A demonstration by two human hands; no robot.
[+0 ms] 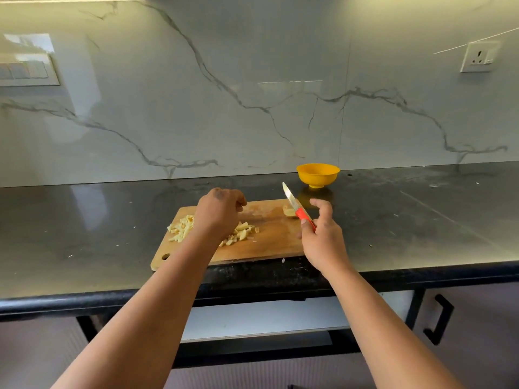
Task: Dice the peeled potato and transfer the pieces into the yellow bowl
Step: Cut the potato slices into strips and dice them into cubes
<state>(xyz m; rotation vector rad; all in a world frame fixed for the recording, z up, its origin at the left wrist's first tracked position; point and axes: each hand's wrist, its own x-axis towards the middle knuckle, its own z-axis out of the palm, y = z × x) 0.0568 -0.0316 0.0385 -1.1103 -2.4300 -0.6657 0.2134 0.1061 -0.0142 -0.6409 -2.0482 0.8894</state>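
**Diced potato on the board, knife raised**

Head view: the right hand [323, 240] grips a red-handled knife [297, 207], blade raised. The left hand [217, 213], fingers loosely curled and holding nothing, hovers over potato pieces [241, 234] on the left of the cutting board [275, 240]. An uncut potato chunk [288, 212] lies at the board's far right. The yellow bowl [318, 174] stands beyond on the dark tabletop [407, 220].

A dark, glossy stone countertop [421, 220] runs along the marbled wall. Directly on it lie 2 things: a rectangular wooden cutting board [275, 242] near the front edge, and a small round yellow plastic bowl [318, 175] standing upright near the wall, beyond the board's far right corner.
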